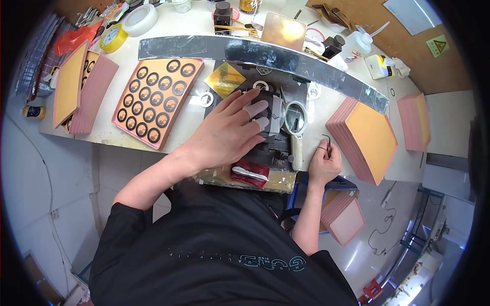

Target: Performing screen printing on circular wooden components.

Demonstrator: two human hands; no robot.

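My left hand [224, 133] lies over a black fixture [270, 145] in the middle of the bench. Its fingers are spread, pale covers sit on some fingertips, and the hand hides part of the fixture. Dark curved-tip tweezers [328, 141] are held in my right hand [325, 167] at the bench's front, right of a round magnifier [295, 118] with a pale handle. Beyond my left fingers lie a gold square [225, 79] and a small white ring [206, 99]. To the left, a shallow tray [155, 66] carries rows of black rings with tan centres.
A long dark bar [265, 55] spans the bench behind the fixture. Tray stacks stand at left [97, 92] and right [362, 133]. A red cloth [249, 178] with a white tool sits at the front edge. Bottles and tape rolls [113, 38] line the back.
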